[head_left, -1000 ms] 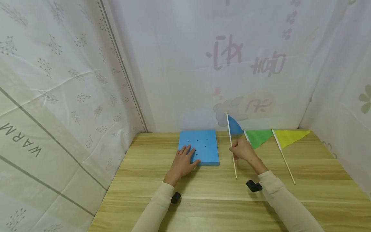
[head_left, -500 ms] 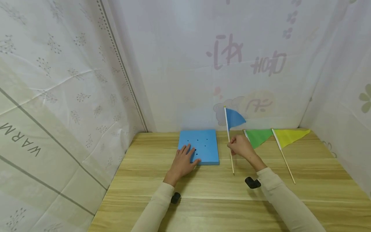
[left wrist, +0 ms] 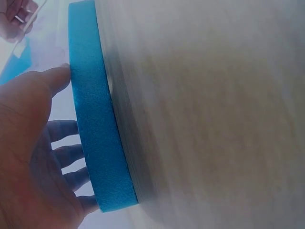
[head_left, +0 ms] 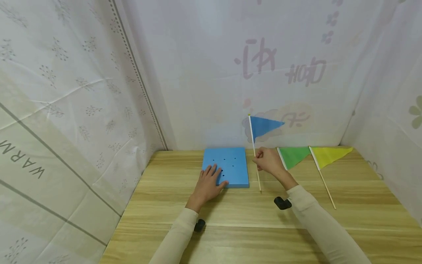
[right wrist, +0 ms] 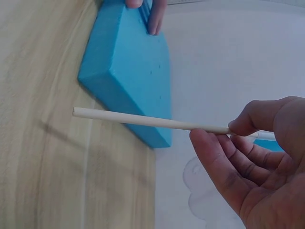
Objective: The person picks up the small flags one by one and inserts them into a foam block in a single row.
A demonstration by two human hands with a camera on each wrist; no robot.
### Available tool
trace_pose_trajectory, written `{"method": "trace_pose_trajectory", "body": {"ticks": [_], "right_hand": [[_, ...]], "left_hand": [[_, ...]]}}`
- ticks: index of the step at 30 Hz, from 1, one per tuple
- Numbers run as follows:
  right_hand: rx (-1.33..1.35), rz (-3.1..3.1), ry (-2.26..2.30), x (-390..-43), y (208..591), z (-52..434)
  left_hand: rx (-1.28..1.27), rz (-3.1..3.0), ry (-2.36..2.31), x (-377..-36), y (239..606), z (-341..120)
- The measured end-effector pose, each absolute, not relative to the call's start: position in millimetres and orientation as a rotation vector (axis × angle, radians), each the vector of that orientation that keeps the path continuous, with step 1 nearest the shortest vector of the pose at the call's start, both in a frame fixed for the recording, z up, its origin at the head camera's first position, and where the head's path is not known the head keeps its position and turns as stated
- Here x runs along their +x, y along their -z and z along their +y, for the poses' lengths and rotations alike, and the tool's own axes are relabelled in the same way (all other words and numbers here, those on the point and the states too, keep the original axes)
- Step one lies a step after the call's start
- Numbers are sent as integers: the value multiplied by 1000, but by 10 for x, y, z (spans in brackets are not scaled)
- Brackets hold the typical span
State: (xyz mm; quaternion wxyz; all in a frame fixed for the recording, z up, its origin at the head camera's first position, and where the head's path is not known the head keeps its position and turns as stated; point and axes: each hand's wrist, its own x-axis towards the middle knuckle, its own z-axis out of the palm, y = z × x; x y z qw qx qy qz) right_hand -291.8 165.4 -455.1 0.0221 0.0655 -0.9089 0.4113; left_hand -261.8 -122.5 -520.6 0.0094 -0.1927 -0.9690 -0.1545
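Note:
A blue foam block (head_left: 235, 176) with several small holes in its top lies near the back of the table. My left hand (head_left: 208, 185) rests on the block's left front part with spread fingers; the left wrist view shows the thumb (left wrist: 59, 78) at the block's edge. To the right of the block, my right hand (head_left: 271, 161) pinches the wooden stick of a blue pennant flag (head_left: 263, 126) between thumb and fingers. The flag stands almost upright. In the right wrist view the stick's bare lower end (right wrist: 95, 113) hangs above the table, apart from the block.
A green pennant flag (head_left: 293, 157) lies to the right, partly hidden by my right hand and forearm. Beyond it lies a yellow pennant flag (head_left: 329, 156), its stick pointing toward me. A printed curtain (head_left: 204, 91) stands behind the wooden table (head_left: 250, 242).
My right hand has moved left and up with the blue flag, which has risen and turned so its cloth shows fully. The left hand stays on the block.

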Motion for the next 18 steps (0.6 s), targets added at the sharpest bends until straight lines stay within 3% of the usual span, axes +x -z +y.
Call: {"method": "trace_pose_trajectory", "body": {"ticks": [18], "right_hand": [[285, -2761, -1261, -3049, 4325, 1301]], "left_hand": [[-593, -3049, 490, -2611, 5173, -1228]]}}
